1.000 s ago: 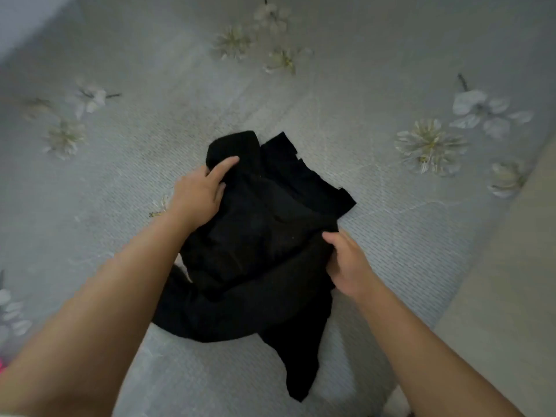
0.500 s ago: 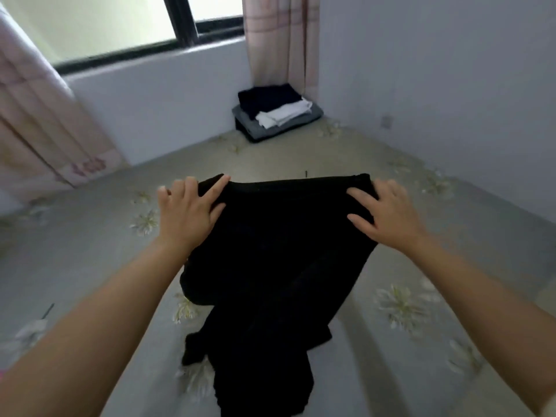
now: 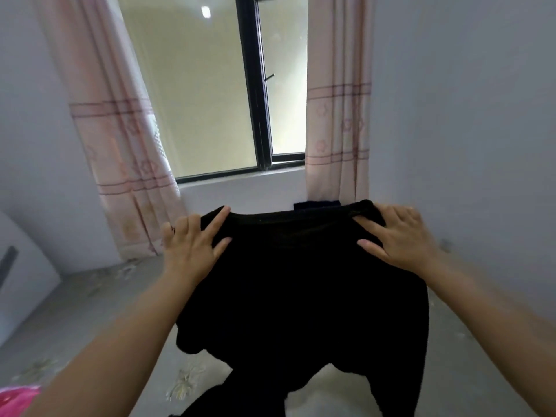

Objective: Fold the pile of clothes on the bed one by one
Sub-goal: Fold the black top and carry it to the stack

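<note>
A black garment (image 3: 294, 284) hangs in the air in front of me, stretched out by its top edge. My left hand (image 3: 192, 245) grips the top left corner, fingers spread over the front. My right hand (image 3: 397, 236) grips the top right corner, where the cloth bunches under the fingers. The garment's lower part hangs down in two dark lobes over the grey flowered bed sheet (image 3: 90, 326). Behind the top edge a small dark strip of folded clothes (image 3: 316, 204) shows at the far corner of the bed.
A window with a black frame (image 3: 255, 85) and pink curtains (image 3: 120, 130) faces me above the bed. Grey walls stand left and right. A white panel (image 3: 21, 281) leans at the left. A bright pink cloth (image 3: 15, 400) peeks in at the bottom left.
Both hands have raised the black garment from the bed and spread it wide by its top edge. My view has tilted up from the sheet to the window.
</note>
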Motion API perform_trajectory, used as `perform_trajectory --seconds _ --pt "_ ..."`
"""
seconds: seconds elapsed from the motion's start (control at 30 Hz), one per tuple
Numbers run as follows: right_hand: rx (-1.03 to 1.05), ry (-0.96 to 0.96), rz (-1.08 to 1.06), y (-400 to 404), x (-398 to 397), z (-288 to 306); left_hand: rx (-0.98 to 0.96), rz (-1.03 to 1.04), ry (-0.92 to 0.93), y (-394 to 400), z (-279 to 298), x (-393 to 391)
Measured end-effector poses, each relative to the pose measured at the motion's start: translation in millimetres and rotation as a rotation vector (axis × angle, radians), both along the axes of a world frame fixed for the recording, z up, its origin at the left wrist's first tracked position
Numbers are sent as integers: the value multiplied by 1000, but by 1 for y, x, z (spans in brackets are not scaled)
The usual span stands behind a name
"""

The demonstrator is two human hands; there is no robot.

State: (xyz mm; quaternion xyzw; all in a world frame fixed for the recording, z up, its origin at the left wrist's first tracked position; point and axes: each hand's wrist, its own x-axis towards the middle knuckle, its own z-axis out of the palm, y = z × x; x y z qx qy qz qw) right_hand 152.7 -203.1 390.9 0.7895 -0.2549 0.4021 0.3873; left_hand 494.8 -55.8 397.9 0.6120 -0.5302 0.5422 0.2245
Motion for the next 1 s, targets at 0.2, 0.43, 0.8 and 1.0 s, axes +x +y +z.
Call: perform_trajectory --seconds 0.2,0.43,0.8,1.0 --pt "-128 -73 -7 47 -60 47 -131 8 -28 50 53 -62" --pt "-283 -89 -70 113 -147 49 -157 -6 -73 114 38 -140" --pt "-108 22 -131 125 -203 41 -39 30 -5 135 18 -206" --pt "146 177 -116 49 -199 -43 218 113 74 77 -61 -208"
